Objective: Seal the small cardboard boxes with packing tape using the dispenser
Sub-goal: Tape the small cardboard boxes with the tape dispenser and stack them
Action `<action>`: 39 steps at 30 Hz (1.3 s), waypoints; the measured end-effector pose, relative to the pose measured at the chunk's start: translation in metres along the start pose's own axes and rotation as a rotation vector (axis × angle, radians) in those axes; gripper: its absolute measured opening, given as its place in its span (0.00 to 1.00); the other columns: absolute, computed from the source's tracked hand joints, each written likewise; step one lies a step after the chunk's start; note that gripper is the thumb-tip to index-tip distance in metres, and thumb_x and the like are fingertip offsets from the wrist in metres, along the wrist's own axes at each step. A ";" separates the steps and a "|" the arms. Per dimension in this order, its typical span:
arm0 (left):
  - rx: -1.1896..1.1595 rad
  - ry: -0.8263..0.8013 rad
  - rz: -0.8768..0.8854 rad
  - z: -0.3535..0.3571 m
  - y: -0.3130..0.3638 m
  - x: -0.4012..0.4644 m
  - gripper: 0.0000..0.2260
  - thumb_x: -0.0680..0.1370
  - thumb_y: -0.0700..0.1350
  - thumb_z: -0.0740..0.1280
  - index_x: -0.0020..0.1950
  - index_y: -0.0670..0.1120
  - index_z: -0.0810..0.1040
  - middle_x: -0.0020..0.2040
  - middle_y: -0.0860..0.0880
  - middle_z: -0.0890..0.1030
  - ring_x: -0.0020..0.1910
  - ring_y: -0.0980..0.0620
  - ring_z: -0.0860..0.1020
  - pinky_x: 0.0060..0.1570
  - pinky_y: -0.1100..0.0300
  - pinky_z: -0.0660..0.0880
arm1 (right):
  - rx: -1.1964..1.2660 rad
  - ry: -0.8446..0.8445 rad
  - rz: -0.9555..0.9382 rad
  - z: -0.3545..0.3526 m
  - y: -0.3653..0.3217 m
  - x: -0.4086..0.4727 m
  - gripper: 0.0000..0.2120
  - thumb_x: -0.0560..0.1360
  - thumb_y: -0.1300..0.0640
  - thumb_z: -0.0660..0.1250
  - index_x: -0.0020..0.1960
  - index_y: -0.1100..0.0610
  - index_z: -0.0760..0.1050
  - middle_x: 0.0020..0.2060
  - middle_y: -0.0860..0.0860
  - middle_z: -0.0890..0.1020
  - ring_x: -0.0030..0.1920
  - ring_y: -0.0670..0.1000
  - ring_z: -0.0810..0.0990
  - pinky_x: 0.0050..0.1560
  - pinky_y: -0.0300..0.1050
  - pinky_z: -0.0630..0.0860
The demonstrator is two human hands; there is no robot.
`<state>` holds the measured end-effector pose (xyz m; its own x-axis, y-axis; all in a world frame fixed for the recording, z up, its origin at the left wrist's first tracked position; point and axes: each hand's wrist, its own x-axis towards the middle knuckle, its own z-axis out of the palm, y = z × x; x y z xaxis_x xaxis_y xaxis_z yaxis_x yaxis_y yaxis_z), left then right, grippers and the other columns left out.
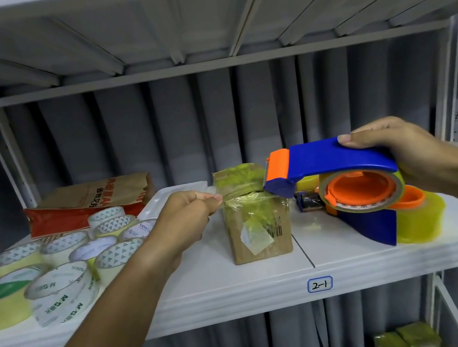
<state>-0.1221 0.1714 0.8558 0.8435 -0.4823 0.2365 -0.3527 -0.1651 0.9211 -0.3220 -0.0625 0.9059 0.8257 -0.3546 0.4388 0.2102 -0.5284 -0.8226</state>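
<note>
A small cardboard box [257, 228], wrapped in yellowish clear tape, stands on the white shelf [209, 284]. A second taped box [237, 178] sits just behind it. My right hand [404, 151] grips a blue and orange tape dispenser [341, 173] with its orange cutter end over the front box's right top edge. A strip of clear tape [240, 197] stretches from the dispenser across the box top to my left hand [187, 219], which pinches the tape's end at the box's left side.
Several tape rolls [57, 269] crowd the shelf's left part, with a brown paper bag [91, 201] and a white tray [166, 201] behind them. A yellow tape roll [421, 218] and another dispenser sit at the right. Taped boxes [404, 340] lie on the lower shelf.
</note>
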 end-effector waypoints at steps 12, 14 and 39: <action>0.386 0.357 0.818 0.005 -0.002 -0.007 0.13 0.75 0.40 0.70 0.59 0.51 0.80 0.54 0.57 0.79 0.54 0.62 0.77 0.54 0.67 0.74 | -0.030 0.037 0.027 -0.002 0.007 0.002 0.12 0.67 0.43 0.68 0.35 0.50 0.84 0.35 0.53 0.86 0.33 0.51 0.84 0.29 0.36 0.77; 0.440 0.248 0.951 0.014 0.005 -0.009 0.09 0.77 0.41 0.71 0.56 0.48 0.85 0.53 0.56 0.84 0.54 0.62 0.79 0.56 0.70 0.73 | -0.028 0.039 0.028 -0.003 0.008 0.003 0.12 0.67 0.43 0.68 0.35 0.50 0.84 0.35 0.53 0.86 0.33 0.51 0.84 0.29 0.36 0.77; 0.648 0.039 0.958 0.008 0.001 0.014 0.10 0.76 0.58 0.71 0.53 0.56 0.86 0.49 0.61 0.86 0.50 0.62 0.82 0.47 0.71 0.73 | 0.012 -0.082 -0.046 -0.004 0.013 0.004 0.17 0.65 0.41 0.70 0.38 0.55 0.84 0.36 0.57 0.86 0.34 0.51 0.84 0.30 0.36 0.77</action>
<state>-0.1132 0.1579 0.8574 0.1256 -0.6233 0.7719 -0.9865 -0.1612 0.0304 -0.3182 -0.0742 0.8982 0.8549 -0.2659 0.4455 0.2546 -0.5332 -0.8068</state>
